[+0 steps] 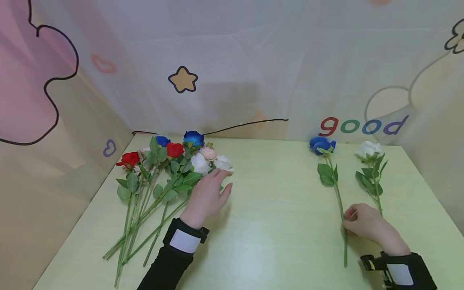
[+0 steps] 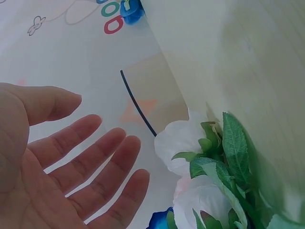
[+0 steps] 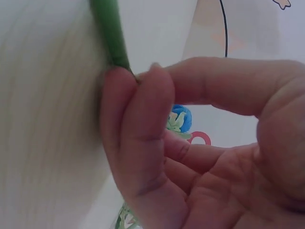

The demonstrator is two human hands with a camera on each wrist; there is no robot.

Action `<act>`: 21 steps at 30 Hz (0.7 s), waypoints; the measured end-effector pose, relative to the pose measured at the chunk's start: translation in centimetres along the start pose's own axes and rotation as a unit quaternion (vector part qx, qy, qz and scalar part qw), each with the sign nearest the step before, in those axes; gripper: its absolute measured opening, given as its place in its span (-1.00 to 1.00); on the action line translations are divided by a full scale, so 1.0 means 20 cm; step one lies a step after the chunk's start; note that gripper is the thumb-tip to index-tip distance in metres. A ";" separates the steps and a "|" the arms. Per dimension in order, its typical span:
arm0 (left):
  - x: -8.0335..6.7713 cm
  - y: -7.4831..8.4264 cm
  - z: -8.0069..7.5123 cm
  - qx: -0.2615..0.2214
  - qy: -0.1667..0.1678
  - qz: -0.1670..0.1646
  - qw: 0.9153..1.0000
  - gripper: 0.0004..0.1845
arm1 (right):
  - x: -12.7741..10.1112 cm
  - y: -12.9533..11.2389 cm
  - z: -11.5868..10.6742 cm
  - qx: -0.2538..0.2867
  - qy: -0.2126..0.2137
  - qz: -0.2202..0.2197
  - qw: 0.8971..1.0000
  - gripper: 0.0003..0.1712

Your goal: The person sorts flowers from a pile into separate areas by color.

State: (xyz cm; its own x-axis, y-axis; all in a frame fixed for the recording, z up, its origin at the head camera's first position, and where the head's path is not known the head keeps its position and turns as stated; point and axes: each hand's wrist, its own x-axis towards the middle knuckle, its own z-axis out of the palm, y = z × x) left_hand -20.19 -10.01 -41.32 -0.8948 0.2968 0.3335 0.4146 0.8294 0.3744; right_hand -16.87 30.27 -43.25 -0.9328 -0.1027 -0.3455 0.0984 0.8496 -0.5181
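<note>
At the right of the head view, my right hand (image 1: pixel 371 226) pinches the lower stem of a blue rose (image 1: pixel 320 145) between thumb and fingers. The green stem (image 3: pixel 110 33) runs into those fingertips in the right wrist view. Farther right lies a white rose (image 1: pixel 369 149), its lower stem hidden behind my right hand. My left hand (image 1: pixel 207 197) is over the right side of a pile of roses, with its fingers spread and loosely bent, holding nothing. Close to its fingertips are white roses (image 2: pixel 178 145) with green leaves (image 2: pixel 236 148).
The pile at the left also has red roses (image 1: pixel 175 150), blue roses (image 1: pixel 193 138) and a pale pink rose (image 1: pixel 208 153), with crossing stems (image 1: pixel 143 217). A printed cloth (image 1: pixel 232 52) hangs behind the pale wooden table (image 1: pixel 272 225).
</note>
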 end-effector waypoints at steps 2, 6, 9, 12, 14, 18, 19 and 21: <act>0.00 0.00 0.00 0.001 0.000 0.001 1.000 -0.68 | -0.01 0.01 0.00 0.005 -0.006 -0.002 1.000 -0.76; 0.00 0.00 0.00 0.002 -0.001 0.005 1.000 -0.68 | -0.02 0.01 -0.02 -0.001 0.005 -0.005 1.000 -0.74; 0.00 0.01 0.00 0.001 -0.002 0.008 1.000 -0.68 | -0.02 0.00 -0.02 -0.008 0.041 -0.018 0.999 -0.69; 0.00 0.01 0.00 0.005 0.003 0.012 1.000 -0.70 | -0.03 -0.03 -0.01 0.002 0.079 -0.048 0.996 -0.68; 0.00 0.01 0.00 0.007 0.013 0.016 1.000 -0.72 | -0.04 -0.07 0.00 0.008 0.097 -0.071 0.993 -0.70; -0.01 0.02 -0.01 -0.001 0.034 0.028 0.999 -0.75 | -0.04 -0.16 0.02 0.037 0.119 -0.110 0.986 -0.74; -0.01 0.02 -0.02 -0.003 0.037 0.030 0.999 -0.76 | -0.03 -0.18 0.02 0.045 0.124 -0.117 0.984 -0.75; -0.01 0.02 -0.02 -0.005 0.037 0.032 0.999 -0.76 | -0.03 -0.22 0.02 0.070 0.129 -0.130 0.981 -0.74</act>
State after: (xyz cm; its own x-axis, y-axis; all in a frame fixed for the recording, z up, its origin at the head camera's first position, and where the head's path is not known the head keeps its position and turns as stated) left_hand -19.79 -9.89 -40.77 -0.8517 0.3125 0.4206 0.4723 0.8055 0.3579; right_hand -16.69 26.50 -41.09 -0.9875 -0.1573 0.0125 -0.1249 0.7305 -0.6714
